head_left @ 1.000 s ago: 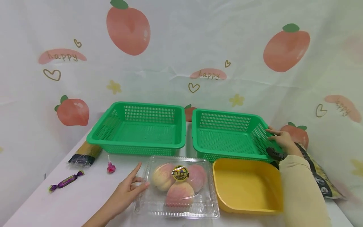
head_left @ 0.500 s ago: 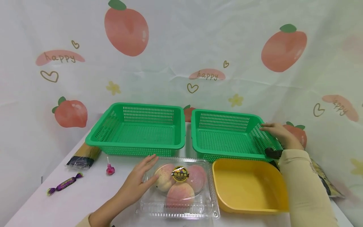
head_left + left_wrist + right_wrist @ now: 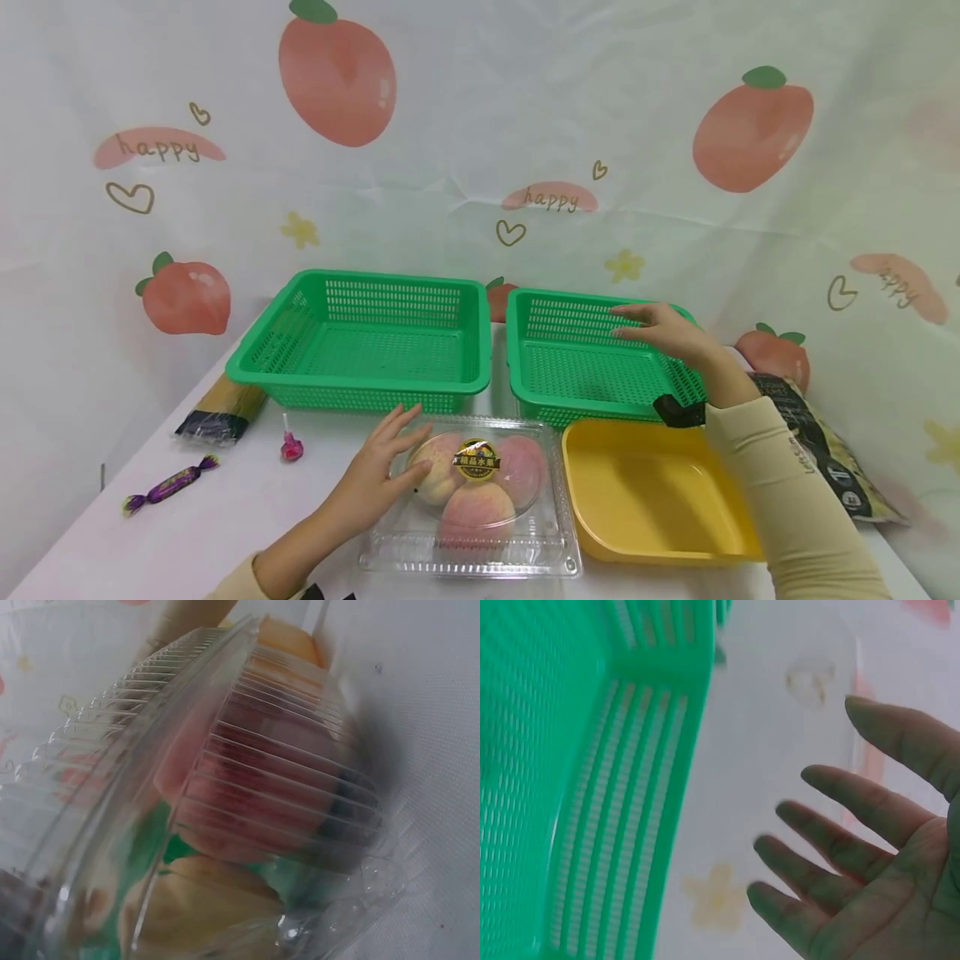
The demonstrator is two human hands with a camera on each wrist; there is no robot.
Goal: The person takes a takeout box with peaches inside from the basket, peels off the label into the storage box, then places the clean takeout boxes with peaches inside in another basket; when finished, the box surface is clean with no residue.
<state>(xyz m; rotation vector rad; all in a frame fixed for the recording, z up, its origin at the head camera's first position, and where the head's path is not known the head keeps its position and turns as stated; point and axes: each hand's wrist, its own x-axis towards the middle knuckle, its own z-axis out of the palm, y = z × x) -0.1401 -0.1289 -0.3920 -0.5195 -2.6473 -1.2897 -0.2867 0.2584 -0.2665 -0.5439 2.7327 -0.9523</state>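
My left hand [image 3: 382,471] lies along the left side of a clear plastic fruit box [image 3: 540,533], its fingers spread over the lid's edge. Inside the box are three peaches [image 3: 476,517], and a round black and gold label [image 3: 476,460] is on the lid. In the left wrist view the ribbed wall of the box [image 3: 262,742] fills most of the picture. Over the right green basket [image 3: 585,408], my right hand [image 3: 667,333] hovers with nothing in it. The right wrist view shows its fingers extended and apart, beside the basket's slotted wall [image 3: 622,810].
Another green basket [image 3: 375,387] stands at the back left, a yellow basin [image 3: 652,492] right of the fruit box. On the left lie a bag of noodle-like sticks [image 3: 221,412], a lollipop [image 3: 292,447] and a purple wrapped candy [image 3: 171,486]. A dark printed bag [image 3: 832,458] sits far right.
My right hand has left the right basket's far-right rim and moved left over the basket. My left hand has slid from beside the fruit box onto its lid's left edge.
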